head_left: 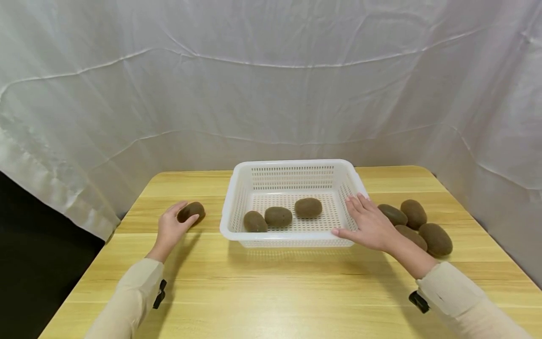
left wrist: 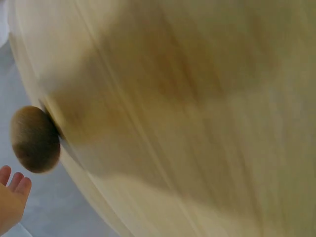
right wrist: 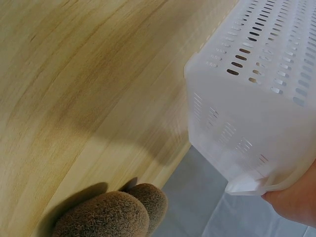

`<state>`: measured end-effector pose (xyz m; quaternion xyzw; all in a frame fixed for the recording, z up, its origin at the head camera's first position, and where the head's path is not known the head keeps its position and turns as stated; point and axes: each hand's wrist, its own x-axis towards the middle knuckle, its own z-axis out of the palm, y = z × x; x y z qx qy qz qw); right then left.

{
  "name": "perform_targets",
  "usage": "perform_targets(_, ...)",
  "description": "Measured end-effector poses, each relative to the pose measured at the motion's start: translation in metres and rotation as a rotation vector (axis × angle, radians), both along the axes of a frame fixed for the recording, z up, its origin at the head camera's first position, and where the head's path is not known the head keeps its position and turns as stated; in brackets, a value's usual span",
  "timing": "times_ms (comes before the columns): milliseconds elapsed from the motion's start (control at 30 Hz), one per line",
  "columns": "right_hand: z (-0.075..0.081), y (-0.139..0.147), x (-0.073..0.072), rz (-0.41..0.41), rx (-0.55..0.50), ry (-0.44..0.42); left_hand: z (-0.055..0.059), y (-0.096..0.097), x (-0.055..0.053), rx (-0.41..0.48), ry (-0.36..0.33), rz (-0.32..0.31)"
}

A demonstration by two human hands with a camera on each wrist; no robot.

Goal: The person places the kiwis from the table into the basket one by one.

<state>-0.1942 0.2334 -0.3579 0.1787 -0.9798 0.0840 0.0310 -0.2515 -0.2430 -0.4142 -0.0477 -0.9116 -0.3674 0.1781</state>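
Observation:
At the left of the table, a brown kiwi (head_left: pixel 194 210) lies beside my left hand (head_left: pixel 171 227), whose thumb and fingers are spread around it in the head view. The left wrist view shows that kiwi (left wrist: pixel 35 139) with the fingertips (left wrist: pixel 19 183) a little apart from it; the thumb is hidden there. A white perforated plastic basket (head_left: pixel 288 238) stands mid-table with three kiwis inside. My right hand (head_left: pixel 372 225) rests on its right front corner, fingers extended over the rim and thumb along the front edge. In the right wrist view it touches the basket's rim (right wrist: pixel 291 185).
Several loose kiwis (head_left: pixel 436 239) are clustered on the wooden table (head_left: pixel 271 296), right of the basket and close to my right wrist. A pale cloth curtain (head_left: pixel 271 103) hangs behind and along the sides of the table. A dark area (head_left: pixel 38 254) borders the left edge.

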Motion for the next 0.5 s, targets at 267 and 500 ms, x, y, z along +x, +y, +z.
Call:
perform_targets(267,0.0004,-0.0001,0.0004,-0.001,0.002,0.008,-0.0030,-0.0066,-0.0044,0.006,-0.067,0.022)
perform_targets(500,0.0007,-0.0009,0.0014,0.001,-0.002,0.015,-0.0030,-0.0089,-0.0069,-0.015,-0.150,0.021)
